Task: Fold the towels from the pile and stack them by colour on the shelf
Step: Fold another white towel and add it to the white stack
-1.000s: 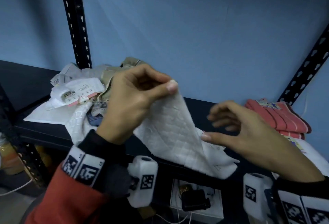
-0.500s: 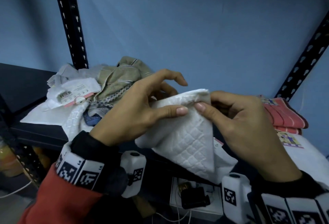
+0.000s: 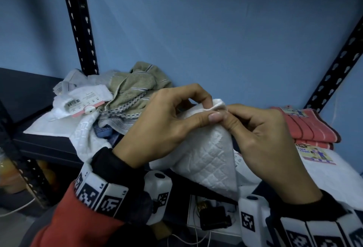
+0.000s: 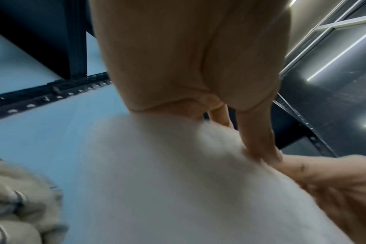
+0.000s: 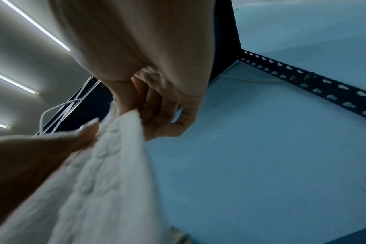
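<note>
Above the dark shelf (image 3: 49, 148), both hands' grip (image 3: 218, 116) pinching white towel (image 3: 208, 154)

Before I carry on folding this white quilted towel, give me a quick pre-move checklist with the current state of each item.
1. Left hand pinches the white quilted towel at its top corner: ok.
2. Right hand pinches the same corner: ok.
3. Towel's corners matched up: cannot tell, the fingers hide the edges.
4. Towel hanging free of the unfolded pile on the left: cannot tell, the left hand hides where they meet.
5. Folded white towel with the printed label lies on the right for stacking: ok.
6. Folded red striped towels sit apart as their own stack: ok.
</note>
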`<state>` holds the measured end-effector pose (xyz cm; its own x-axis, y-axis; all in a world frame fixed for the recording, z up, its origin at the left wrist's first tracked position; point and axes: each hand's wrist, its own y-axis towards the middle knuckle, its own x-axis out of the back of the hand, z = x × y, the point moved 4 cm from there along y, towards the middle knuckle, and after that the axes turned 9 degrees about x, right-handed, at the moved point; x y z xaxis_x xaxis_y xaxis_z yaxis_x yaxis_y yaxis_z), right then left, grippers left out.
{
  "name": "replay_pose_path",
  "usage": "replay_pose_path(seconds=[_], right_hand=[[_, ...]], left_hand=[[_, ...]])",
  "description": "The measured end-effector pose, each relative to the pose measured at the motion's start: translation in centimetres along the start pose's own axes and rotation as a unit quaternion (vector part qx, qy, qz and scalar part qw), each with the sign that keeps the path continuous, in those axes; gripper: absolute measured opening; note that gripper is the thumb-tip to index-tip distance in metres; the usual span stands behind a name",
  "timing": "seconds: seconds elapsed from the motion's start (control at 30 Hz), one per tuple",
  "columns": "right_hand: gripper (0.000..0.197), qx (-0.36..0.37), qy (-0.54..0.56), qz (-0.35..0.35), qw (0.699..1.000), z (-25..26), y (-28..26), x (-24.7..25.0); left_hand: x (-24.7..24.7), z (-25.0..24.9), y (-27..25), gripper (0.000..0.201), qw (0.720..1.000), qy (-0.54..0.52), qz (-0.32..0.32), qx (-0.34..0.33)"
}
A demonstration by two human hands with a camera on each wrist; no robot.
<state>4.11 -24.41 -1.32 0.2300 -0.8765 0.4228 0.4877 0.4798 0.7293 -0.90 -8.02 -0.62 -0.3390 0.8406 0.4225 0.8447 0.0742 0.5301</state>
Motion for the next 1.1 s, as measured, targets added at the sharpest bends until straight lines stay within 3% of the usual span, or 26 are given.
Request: replay_pose_path(seconds=[0.17,0.23,0.33,0.47,0.53,0.6,0.67,0.73,0.83,0.9,0.97,1.1], right_hand=[[0.020,0.012,-0.041,-0.095,0.995,-0.7,0.1,2.2],[0.021,0.017,-0.047,-0.130,0.990,-1.0,0.1,3.3],[0.026,0.008,-0.052,-0.113,0.992,-1.2,0.0,2.9],[0.019,-0.001,-0.029,-0.040,0.999,-0.2,-0.1,-0.5],[0.015,0.007,-0.013,-0.007,1.000,0.5,-0.3,-2.0],[0.016,0.011,-0.001,0.015,1.000,0.8,-0.5,-2.9],[0.014,-0.005,0.012,0.041,0.999,0.5,-0.6,-3.0],[0.016,-0.050,-0.001,0.101,0.994,-0.8,-0.8,-2.8],[0.023,-0.120,-0.073,0.238,0.961,-4.2,-1.4,-1.7],[0.032,-0.140,-0.100,0.284,0.943,-6.0,-1.8,0.2],[0.036,-0.147,-0.098,0.269,0.947,-6.5,-1.7,2.4],[0.013,-0.188,-0.043,0.225,0.955,-6.3,-2.0,6.0]], left_hand=[[1.6,2.3,0.1,0.027,0.986,0.078,0.121,0.078],[3.2,3.3,-0.1,0.030,0.980,0.089,0.134,0.119],[5.3,4.3,-0.3,0.035,0.978,0.132,0.091,0.135],[5.2,2.1,-0.2,0.045,0.988,0.139,0.011,0.069],[3.8,0.7,-0.1,0.036,0.992,0.118,0.025,0.034],[2.6,0.1,0.0,0.014,0.996,0.086,0.031,0.015],[2.5,0.1,0.0,0.008,0.998,0.069,-0.006,0.000],[3.5,0.3,0.1,0.007,0.996,0.055,-0.073,-0.011],[5.9,1.2,0.0,0.010,0.983,0.036,-0.178,-0.006],[7.2,2.5,-0.1,0.010,0.978,0.049,-0.202,0.011],[7.8,4.2,0.0,0.011,0.977,0.071,-0.197,0.042],[8.1,6.8,0.4,0.010,0.975,0.070,-0.198,0.066]])
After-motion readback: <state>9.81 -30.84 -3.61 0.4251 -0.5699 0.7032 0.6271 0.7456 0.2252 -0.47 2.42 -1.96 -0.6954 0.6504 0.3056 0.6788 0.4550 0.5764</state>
